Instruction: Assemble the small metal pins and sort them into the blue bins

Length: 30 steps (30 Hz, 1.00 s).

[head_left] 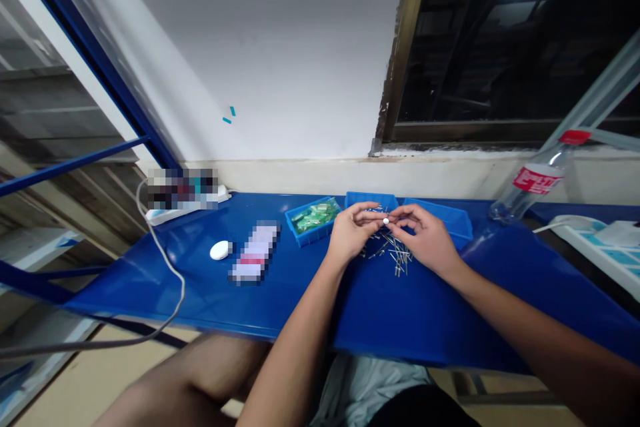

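Over the blue table, my left hand (353, 232) and my right hand (424, 235) meet fingertip to fingertip. Both are closed in a pinch around a small white round-ended piece (385, 221); the rest of it is hidden by the fingers. Beneath and between the hands lies a loose pile of thin metal pins that look like rivets (399, 257). Just left of my left hand is a blue bin (300, 240) holding shiny greenish pieces. A second blue bin (370, 198) stands behind the hands, partly hidden. Beyond my right hand sits a third blue bin (457, 221).
A phone-like blurred object (256, 252) and a white oval case (219, 250) lie on the left of the table (210, 297). Behind them is a white power strip (187, 208) with a cable hanging down. A plastic bottle (536, 177) stands at the back right.
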Tool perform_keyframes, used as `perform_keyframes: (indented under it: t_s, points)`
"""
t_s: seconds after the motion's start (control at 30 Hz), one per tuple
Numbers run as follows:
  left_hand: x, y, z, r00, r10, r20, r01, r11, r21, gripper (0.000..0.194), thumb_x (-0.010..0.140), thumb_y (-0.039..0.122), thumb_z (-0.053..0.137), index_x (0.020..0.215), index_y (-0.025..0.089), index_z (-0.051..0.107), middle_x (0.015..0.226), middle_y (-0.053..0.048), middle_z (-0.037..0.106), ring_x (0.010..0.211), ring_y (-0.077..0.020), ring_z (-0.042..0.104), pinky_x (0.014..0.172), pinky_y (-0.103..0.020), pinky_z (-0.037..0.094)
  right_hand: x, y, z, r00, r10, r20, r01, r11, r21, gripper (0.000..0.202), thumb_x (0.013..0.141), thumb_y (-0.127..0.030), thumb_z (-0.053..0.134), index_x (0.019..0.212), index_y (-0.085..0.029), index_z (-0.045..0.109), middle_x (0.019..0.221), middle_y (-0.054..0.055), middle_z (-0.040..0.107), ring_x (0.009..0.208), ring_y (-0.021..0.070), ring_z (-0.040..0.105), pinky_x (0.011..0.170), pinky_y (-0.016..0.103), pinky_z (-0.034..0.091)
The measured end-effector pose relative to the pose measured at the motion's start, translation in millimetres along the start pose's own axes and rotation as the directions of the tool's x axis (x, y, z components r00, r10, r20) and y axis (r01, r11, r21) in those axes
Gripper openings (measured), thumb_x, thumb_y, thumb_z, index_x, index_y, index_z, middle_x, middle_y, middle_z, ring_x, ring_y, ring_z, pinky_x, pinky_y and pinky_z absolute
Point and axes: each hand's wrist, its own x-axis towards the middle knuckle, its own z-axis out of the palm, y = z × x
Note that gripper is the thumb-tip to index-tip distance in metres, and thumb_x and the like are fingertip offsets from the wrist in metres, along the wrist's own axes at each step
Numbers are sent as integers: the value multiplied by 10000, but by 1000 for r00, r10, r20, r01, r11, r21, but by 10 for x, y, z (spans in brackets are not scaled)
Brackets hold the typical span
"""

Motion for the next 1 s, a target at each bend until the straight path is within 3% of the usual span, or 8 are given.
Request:
perform_keyframes:
  t_s: [0.23, 0.43, 0.6, 0.8, 0.9, 1.0]
  points:
    - [23, 4, -5, 1000, -16, -1, 16, 996, -92, 474, 751, 208, 903, 1168, 124, 693, 1029, -129, 814, 926, -211, 786, 972, -392, 598, -8, 41, -2, 997, -20, -69, 21, 1000, 20, 256, 886, -404, 772, 1026, -221, 659, 1011, 62, 725, 822, 196, 719, 806, 362, 617]
    - [35, -35, 0, 1000, -23, 11, 23, 998, -62, 428, 772, 148, 858, 1164, 116, 689, 1016, -126, 804, 900, -188, 776, 920, -338, 607, 18, -29, -40, 993, -114, -25, 107, 974, -199, 192, 911, -318, 693, 1077, -222, 680, 928, 53, 707, 722, 188, 653, 673, 344, 561]
    - [52, -76, -14, 997, 22, -76, -19, 999, 45, 215, 919, 168, 706, 1128, 118, 696, 1072, -142, 791, 921, -187, 775, 913, -338, 611, 124, 29, -204, 970, -243, -34, 187, 825, -533, 150, 924, -233, 599, 1017, -220, 716, 967, 73, 709, 855, 232, 645, 834, 401, 527]
    - [71, -55, -63, 971, 63, -229, -39, 993, 111, 171, 966, 184, 620, 1108, 132, 701, 1074, -130, 793, 859, -174, 770, 819, -305, 618, 138, 261, -326, 989, -147, -11, 80, 599, -797, 140, 934, -299, 621, 952, -253, 751, 977, 82, 737, 990, 331, 586, 863, 479, 450]
    - [64, -22, -60, 965, 77, -250, -47, 991, 126, 179, 966, 205, 629, 1117, 140, 700, 1073, -125, 793, 848, -172, 767, 786, -286, 611, 130, 220, -292, 985, -170, -5, 101, 608, -787, 155, 946, -347, 641, 944, -253, 764, 988, 92, 739, 994, 339, 575, 875, 500, 460]
    - [53, -5, -54, 961, 97, -258, -63, 989, 137, 180, 963, 222, 637, 1113, 144, 699, 1076, -123, 790, 838, -168, 761, 786, -284, 606, 118, 113, -218, 964, -245, 103, 249, 700, -670, 170, 979, -312, 611, 980, -233, 762, 1000, 101, 744, 1007, 316, 604, 917, 495, 494]
